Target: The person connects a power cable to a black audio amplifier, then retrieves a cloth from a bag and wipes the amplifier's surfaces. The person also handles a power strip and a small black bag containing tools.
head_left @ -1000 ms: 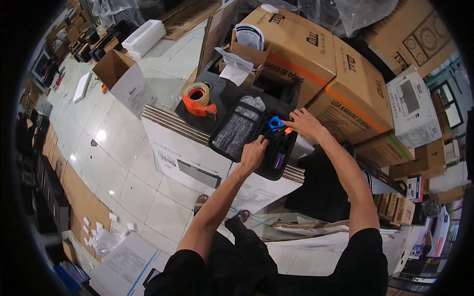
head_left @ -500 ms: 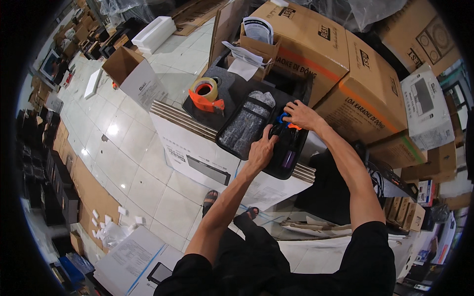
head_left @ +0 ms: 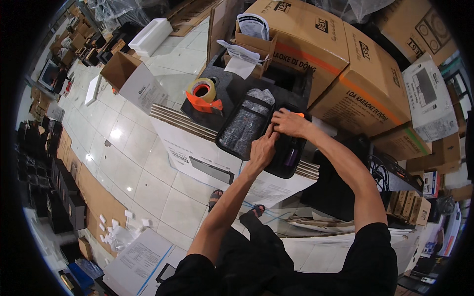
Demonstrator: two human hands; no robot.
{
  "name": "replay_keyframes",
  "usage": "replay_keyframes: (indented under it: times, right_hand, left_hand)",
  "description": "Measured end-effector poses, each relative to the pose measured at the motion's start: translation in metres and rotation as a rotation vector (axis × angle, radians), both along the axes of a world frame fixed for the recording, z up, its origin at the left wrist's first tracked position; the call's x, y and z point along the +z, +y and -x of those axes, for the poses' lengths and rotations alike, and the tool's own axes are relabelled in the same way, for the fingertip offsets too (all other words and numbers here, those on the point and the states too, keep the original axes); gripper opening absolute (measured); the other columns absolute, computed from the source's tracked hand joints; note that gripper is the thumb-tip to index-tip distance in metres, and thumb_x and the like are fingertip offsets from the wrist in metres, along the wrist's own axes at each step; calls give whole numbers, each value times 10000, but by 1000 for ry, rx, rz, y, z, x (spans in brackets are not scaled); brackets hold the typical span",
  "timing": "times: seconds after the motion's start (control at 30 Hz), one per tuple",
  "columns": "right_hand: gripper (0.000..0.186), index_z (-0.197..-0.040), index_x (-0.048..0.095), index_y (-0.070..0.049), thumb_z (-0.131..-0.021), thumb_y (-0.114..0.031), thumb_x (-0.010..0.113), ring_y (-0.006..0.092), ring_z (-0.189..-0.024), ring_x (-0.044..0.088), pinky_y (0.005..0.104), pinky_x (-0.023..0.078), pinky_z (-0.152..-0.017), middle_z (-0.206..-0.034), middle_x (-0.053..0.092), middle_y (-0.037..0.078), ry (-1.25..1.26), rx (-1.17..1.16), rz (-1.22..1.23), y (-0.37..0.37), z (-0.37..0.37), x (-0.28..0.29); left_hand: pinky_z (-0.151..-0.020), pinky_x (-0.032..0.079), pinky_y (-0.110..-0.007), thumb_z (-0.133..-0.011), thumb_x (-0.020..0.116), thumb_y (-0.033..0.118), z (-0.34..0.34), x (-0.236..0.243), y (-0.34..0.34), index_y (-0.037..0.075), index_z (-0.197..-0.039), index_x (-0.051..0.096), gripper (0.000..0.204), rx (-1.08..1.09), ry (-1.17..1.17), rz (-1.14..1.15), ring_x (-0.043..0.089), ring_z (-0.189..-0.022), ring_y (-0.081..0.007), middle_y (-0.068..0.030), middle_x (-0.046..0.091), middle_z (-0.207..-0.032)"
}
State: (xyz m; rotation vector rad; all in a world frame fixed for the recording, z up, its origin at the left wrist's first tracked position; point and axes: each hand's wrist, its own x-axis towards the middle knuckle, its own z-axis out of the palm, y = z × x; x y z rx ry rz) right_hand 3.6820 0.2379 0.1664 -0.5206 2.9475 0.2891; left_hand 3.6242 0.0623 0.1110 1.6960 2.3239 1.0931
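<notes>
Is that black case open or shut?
The black case is open: its halves lie side by side, with a plastic-wrapped bundle showing in one and the left hand and right hand over the other.

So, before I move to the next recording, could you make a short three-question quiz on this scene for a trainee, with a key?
1. What lies in the left half of the open black case?
A) a roll of tape
B) a wrapped bundle
C) a folded leaflet

2. True or false: the left hand and the right hand are close together at the case.

3. Fill in the side, as the person sees it: the orange tape dispenser is to the ____ of the case.

Key: 1. B; 2. True; 3. left
</notes>
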Motion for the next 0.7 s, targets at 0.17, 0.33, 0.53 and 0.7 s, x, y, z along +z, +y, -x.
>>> replay_keyframes:
  times: [0.17, 0.33, 0.53, 0.7]
  right_hand:
    - [268, -1052, 672, -78, -819, -198, 618, 240, -1242, 436, 430, 319, -1073, -1235, 559, 65, 111, -140, 201, 6, -17, -13]
    - [509, -1391, 425, -75, -951, -320, 497, 276, -1404, 263, 450, 190, -1158, -1472, 373, 115, 213, -539, 274, 1, -41, -1]
    - [572, -1464, 225, -8, -1005, -321, 362, 299, -1413, 233, 446, 187, -1162, -1529, 241, 152, 103, -565, 291, -7, -45, -31]
    - [559, -1446, 285, -18, -968, -243, 466, 323, -1394, 267, 427, 214, -1153, -1492, 313, 174, 155, -701, 672, 4, -48, -29]
  left_hand:
    - [-649, 555, -405, -856, 534, 59, -2, -6, 2, 79, -1060, 585, 211, -17, 20, -3, 668, -827, -340, -191, 468, -1374]
    - [-626, 556, -351, -847, 552, 67, -8, -3, 2, 11, -1205, 541, 362, 20, 194, 67, 669, -785, -272, -215, 482, -1358]
    - [-594, 553, -324, -860, 570, 100, -7, -3, 4, -21, -1264, 507, 426, 0, 249, 32, 664, -751, -235, -195, 501, -1353]
    - [-563, 550, -327, -885, 576, 151, -5, -6, 6, -13, -1251, 522, 404, -16, 317, 59, 662, -715, -231, -175, 519, -1341]
